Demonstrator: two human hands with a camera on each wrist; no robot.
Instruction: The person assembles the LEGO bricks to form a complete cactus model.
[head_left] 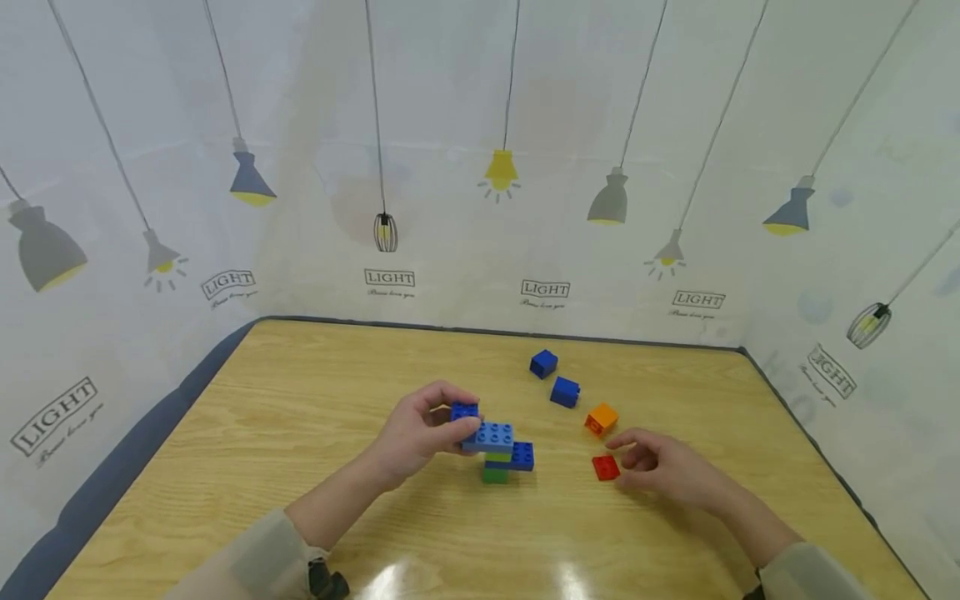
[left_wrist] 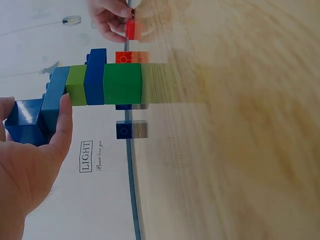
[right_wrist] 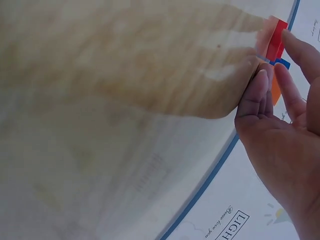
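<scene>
My left hand (head_left: 423,429) grips a dark blue brick (head_left: 465,410) at the upper left end of a stack, thumb in front and fingers behind. Under it, a light blue brick (head_left: 495,436) juts left over a lime brick (left_wrist: 76,85), a long dark blue brick (head_left: 522,456) and a green brick (left_wrist: 122,83) at the base, which stands on the table. To the right, my right hand (head_left: 667,471) rests low at the table beside a flat red brick (head_left: 605,467). Its thumb tip is right at the red brick's edge, with the index fingertip just behind it and other fingers bent.
An orange brick (head_left: 602,419) lies just behind the red one. Farther back on the wooden table (head_left: 337,367) lie two dark blue bricks, one nearer (head_left: 566,392) and another beyond it (head_left: 543,363). A lamp-printed curtain (head_left: 450,217) borders the table's back and sides.
</scene>
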